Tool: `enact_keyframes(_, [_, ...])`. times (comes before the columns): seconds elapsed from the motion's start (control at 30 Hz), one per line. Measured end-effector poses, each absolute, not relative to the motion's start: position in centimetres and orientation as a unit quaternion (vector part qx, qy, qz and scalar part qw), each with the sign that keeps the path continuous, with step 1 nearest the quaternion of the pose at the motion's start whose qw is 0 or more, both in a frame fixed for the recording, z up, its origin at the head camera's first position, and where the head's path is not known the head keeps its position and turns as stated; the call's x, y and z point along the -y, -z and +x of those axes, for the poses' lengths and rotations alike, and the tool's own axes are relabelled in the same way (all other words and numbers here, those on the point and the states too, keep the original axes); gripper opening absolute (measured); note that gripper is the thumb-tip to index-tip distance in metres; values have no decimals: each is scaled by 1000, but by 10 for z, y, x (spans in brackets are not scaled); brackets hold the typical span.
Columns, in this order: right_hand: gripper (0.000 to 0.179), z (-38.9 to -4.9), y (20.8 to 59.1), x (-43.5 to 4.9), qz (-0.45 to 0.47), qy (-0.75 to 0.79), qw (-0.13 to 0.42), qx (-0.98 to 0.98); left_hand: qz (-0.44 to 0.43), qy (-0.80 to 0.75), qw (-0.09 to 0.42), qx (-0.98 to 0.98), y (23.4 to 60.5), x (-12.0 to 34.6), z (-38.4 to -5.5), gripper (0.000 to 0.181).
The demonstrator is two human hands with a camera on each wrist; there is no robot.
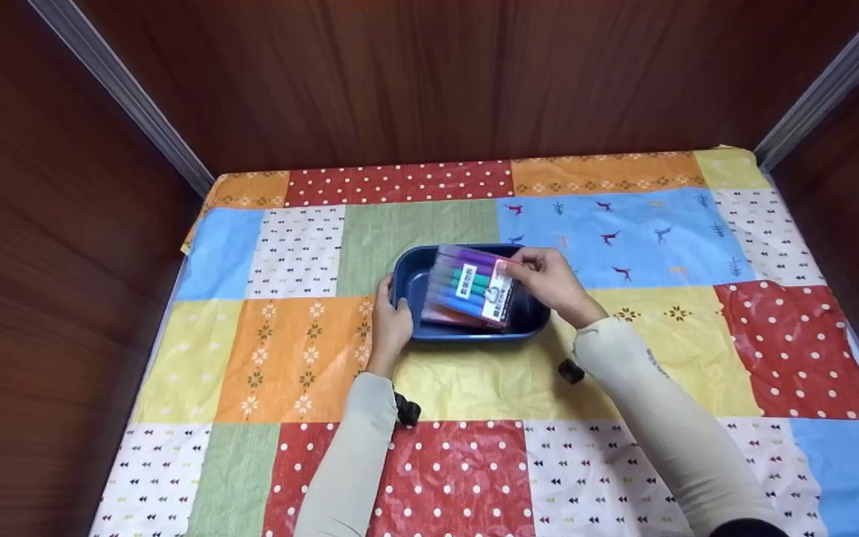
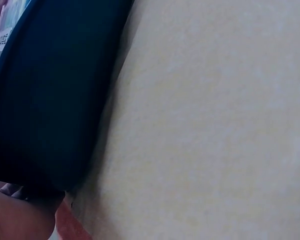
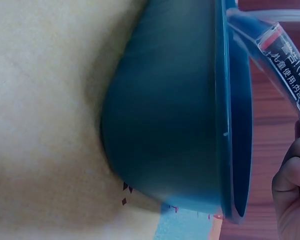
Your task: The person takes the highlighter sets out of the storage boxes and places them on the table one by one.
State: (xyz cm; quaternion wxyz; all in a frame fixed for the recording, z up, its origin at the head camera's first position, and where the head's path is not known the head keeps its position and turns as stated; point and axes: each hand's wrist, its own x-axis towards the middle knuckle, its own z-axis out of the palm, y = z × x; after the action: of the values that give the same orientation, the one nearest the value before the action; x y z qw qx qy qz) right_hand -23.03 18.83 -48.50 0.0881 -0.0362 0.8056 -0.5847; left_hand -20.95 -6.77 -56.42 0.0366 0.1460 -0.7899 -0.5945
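Evidently both hands are occupied, well apart at either end of the same tub. The right hand (image 1: 555, 283) pinches the right end of a clear pack of markers (image 1: 467, 280), by its printed label; the left hand (image 1: 391, 321) grips the tub's left end, thumb over the rim. The pack lies tilted in the mouth of the blue tub (image 1: 413, 291), its held end raised toward the right. A reddish strip (image 1: 453, 319) shows under its near edge; whether that belongs to the pack I cannot tell.

I would expect the pack to be light, its thin plastic smooth, a little slippery and apt to crease if squeezed hard. The label end, or both long edges, should give the surest hold. The tub looks stiff and light enough to slide, so its rim is the place to steady it. Beneath lies a patchwork cloth (image 1: 444, 477), with wooden panels (image 1: 414, 74) beyond its far edge.
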Motion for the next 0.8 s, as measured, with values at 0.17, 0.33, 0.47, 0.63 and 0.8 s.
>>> enact_keyframes(0.17, [19,-227,482,-192,-24,604,81,-792,142,589,33,795,563,67,-210,49])
enact_keyframes(0.33, [21,-225,477,-194,9,621,74,-780,138,585,32,799,563,68,-211,49])
enact_keyframes(0.47, [18,-216,457,-191,31,633,74,-770,134,581,33,802,561,68,-211,50])
enact_keyframes(0.63, [15,-207,444,-190,43,656,64,-751,131,580,30,803,560,69,-211,49])
enact_keyframes(0.8, [15,-208,454,-199,57,664,54,-743,134,584,29,800,561,69,-211,48])
